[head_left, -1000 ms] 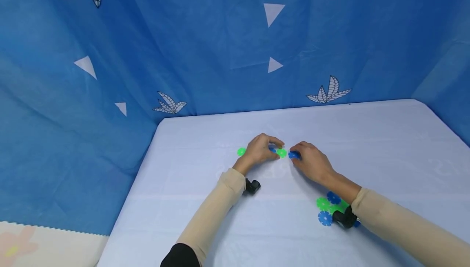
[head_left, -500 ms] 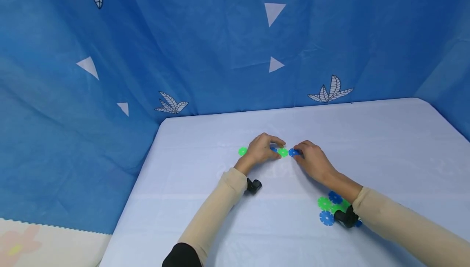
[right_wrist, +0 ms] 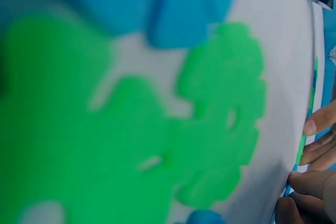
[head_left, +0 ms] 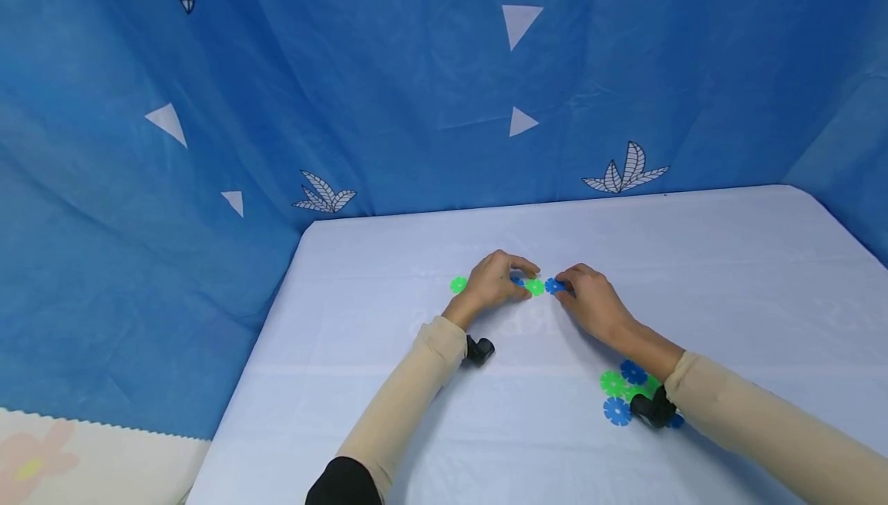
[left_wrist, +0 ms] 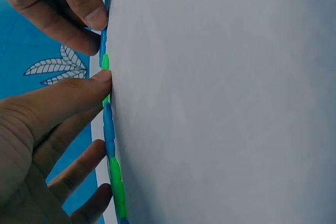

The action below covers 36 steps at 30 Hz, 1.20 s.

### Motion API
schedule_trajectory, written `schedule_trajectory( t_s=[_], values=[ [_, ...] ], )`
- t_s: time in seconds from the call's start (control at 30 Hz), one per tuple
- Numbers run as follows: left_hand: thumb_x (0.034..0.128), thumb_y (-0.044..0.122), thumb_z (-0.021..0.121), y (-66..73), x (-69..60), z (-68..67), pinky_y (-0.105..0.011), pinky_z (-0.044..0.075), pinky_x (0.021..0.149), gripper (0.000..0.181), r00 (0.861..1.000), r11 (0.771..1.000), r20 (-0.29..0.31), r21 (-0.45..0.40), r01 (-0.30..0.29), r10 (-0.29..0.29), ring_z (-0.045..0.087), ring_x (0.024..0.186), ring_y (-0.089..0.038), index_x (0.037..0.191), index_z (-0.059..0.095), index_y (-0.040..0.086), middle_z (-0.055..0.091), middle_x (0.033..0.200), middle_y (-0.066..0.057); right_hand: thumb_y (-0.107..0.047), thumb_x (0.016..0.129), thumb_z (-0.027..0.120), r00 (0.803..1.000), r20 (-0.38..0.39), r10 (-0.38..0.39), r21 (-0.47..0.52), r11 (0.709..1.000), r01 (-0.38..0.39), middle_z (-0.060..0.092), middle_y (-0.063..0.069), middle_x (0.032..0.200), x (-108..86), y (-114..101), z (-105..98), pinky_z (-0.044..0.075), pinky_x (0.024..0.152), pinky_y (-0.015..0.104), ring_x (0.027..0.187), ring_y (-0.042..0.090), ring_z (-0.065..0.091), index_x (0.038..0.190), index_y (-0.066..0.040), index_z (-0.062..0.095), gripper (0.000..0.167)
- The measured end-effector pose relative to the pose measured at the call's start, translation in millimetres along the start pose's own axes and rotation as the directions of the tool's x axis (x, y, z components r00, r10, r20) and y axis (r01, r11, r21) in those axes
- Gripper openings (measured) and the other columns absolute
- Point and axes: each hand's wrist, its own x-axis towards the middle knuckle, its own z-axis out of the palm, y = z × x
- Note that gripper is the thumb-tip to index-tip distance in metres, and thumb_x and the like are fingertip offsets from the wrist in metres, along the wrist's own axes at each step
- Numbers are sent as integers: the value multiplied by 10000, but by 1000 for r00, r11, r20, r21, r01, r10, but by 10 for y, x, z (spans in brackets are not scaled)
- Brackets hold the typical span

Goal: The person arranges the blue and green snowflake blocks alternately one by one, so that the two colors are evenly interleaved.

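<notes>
Head view, L hand [head_left: 491, 280] across disc row [head_left: 535, 287], cam [head_left: 654, 409] pt-hiding pile [head_left: 633, 392]

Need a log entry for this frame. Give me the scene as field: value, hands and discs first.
left hand: thumb and forefinger around the green disc
right hand: pinches the blue disc
contact: discs' edges meet or nearly so; joined or not, cannot tell
row: flat on table, green and blue alternating, partly behind left hand
loose discs: green and blue cluster by the right wrist, partly hidden by a black device
surface: white table
backdrop: blue cloth, leaf and triangle prints
</notes>
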Motion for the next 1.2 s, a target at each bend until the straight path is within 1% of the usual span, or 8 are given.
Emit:
schedule_trajectory(
  t_s=[0.3, 0.43, 0.53, 0.63, 0.77, 0.97, 1.07, 1.2],
  values=[
    [780, 169, 849, 10, 2, -5, -302, 453, 944, 393, 1000, 1000, 1, 2, 1, -1, 584, 1114, -107, 1156, 749, 224, 718, 1069, 122, -24, 888, 696, 1000, 22, 21, 12, 1000, -21, 629, 238, 1076, -7, -5, -33, 547, 799, 461, 925, 324, 641, 1132, 113, 658, 283],
    [777, 164, 850, 6, 1, -1, -302, 448, 945, 391, 1000, 1000, -1, -3, 2, -2, 577, 1114, -106, 1151, 752, 223, 716, 1065, 125, -27, 874, 711, 999, 37, 38, 18, 999, -39, 628, 219, 1041, -37, 2, -66, 549, 790, 450, 901, 304, 631, 1147, 105, 652, 308],
    [777, 163, 850, 9, -4, 5, -313, 446, 952, 390, 1000, 1000, -1, -7, 4, -4, 573, 1118, -113, 1150, 752, 219, 716, 1068, 120, -36, 866, 717, 997, 47, 53, 23, 998, -54, 629, 209, 1043, -83, 25, -96, 552, 800, 451, 912, 304, 633, 1151, 96, 651, 321],
    [774, 161, 851, 14, -8, 13, -325, 442, 962, 391, 1000, 1000, -3, -10, 7, -7, 571, 1128, -120, 1149, 753, 213, 717, 1075, 117, -50, 858, 721, 997, 58, 55, 23, 998, -56, 630, 202, 1061, -159, 62, -131, 548, 812, 461, 934, 311, 633, 1151, 86, 654, 330],
    [770, 153, 854, 24, -20, 21, -323, 442, 964, 394, 1000, 1000, -6, -14, 16, -16, 567, 1140, -122, 1146, 754, 210, 717, 1065, 126, -74, 843, 736, 996, 77, 51, 15, 998, -53, 636, 180, 1074, -314, 100, -180, 545, 824, 467, 939, 298, 628, 1159, 68, 659, 355],
    [768, 131, 852, 49, -29, 17, -303, 451, 942, 406, 1000, 1000, 0, -27, 5, -5, 569, 1132, -118, 1157, 749, 184, 725, 1049, 102, -85, 839, 745, 995, 89, 39, 12, 999, -40, 648, 153, 1098, -545, 117, -239, 540, 845, 478, 953, 293, 628, 1165, 27, 674, 352],
    [767, 133, 854, 59, -28, 13, -306, 454, 939, 412, 1000, 1000, -2, -30, 2, -2, 571, 1129, -119, 1161, 746, 181, 726, 1056, 89, -94, 846, 742, 995, 101, 29, 7, 1000, -30, 642, 166, 1159, -639, 118, -266, 518, 888, 507, 1039, 336, 620, 1181, 14, 674, 358],
    [770, 146, 853, 71, -24, 15, -344, 440, 978, 419, 1000, 999, -7, -40, 2, -2, 555, 1168, -133, 1172, 741, 186, 717, 1096, 80, -134, 859, 738, 992, 123, 19, -8, 1000, -18, 626, 177, 1222, -746, 124, -305, 473, 945, 551, 1151, 387, 573, 1206, -10, 673, 374]
  ],
)
